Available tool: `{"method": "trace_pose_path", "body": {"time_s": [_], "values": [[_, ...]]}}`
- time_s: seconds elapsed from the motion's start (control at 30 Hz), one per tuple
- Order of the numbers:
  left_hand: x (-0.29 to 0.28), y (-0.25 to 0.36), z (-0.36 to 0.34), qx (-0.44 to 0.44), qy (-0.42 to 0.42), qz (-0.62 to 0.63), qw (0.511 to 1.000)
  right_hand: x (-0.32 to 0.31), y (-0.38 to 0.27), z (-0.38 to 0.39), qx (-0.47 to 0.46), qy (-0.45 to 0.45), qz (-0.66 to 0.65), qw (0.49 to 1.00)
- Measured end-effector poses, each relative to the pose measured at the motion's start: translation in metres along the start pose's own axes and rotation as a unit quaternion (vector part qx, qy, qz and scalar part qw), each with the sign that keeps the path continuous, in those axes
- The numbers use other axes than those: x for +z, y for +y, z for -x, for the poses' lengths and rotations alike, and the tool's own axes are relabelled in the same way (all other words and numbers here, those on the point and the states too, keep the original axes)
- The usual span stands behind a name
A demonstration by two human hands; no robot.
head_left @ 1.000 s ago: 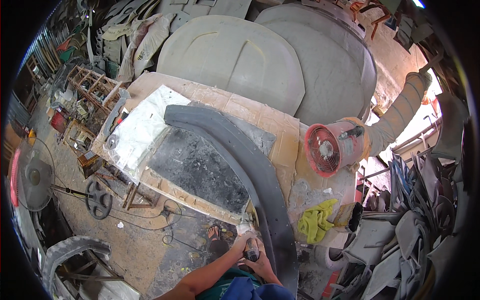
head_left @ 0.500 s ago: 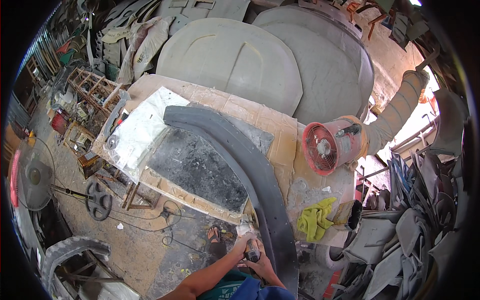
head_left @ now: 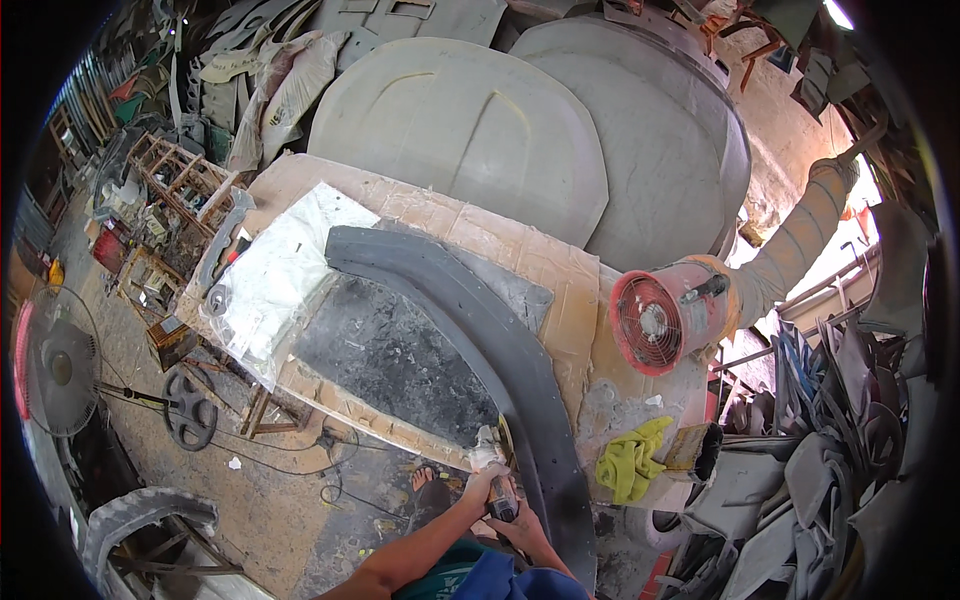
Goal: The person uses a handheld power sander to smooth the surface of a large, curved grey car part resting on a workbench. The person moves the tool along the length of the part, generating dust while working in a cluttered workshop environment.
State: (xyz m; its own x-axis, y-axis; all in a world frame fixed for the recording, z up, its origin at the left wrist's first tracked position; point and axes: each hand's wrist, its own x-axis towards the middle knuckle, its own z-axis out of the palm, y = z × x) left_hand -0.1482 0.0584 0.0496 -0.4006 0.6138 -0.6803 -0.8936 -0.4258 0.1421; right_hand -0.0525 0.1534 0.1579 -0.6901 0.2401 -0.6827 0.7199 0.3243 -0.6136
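Angle grinder [head_left: 503, 503], or so it looks from where I stand, is gripped in both hands at the near edge of the cardboard-covered table [head_left: 568, 290]. In the head view, the left hand [head_left: 480, 487] closes round its body toward the front, while the right hand [head_left: 524, 530] wraps the rear end.

The curved dark-grey panel [head_left: 510, 345] lies just to the right of the grinder. Its long axis bows from the table's left part, across the top, down past the near edge, where the end overhangs beside the person. The right hand is nearer to it, close by the inner edge; the left is farther off, but reaches further forward. The grinder's working head [head_left: 489, 440] points away from the person, next to that inner edge; whether it touches, I cannot tell. To my judgement, the edge's leftward bend governs how the tool must be angled. A yellow-green cloth [head_left: 633, 460] lies right of the panel, by the near edge.
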Motion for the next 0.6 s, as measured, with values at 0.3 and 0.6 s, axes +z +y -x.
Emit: {"method": "trace_pose_path", "body": {"time_s": [0.3, 0.6], "values": [[0.015, 0.016, 0.003, 0.015, 0.012, -0.017, 1.0, 0.007, 0.002, -0.011, -0.059, 0.057, -0.009, 0.997], [0.006, -0.011, 0.019, -0.008, 0.019, -0.043, 0.999, 0.022, 0.053, 0.002, -0.062, 0.059, -0.051, 0.995]]}}
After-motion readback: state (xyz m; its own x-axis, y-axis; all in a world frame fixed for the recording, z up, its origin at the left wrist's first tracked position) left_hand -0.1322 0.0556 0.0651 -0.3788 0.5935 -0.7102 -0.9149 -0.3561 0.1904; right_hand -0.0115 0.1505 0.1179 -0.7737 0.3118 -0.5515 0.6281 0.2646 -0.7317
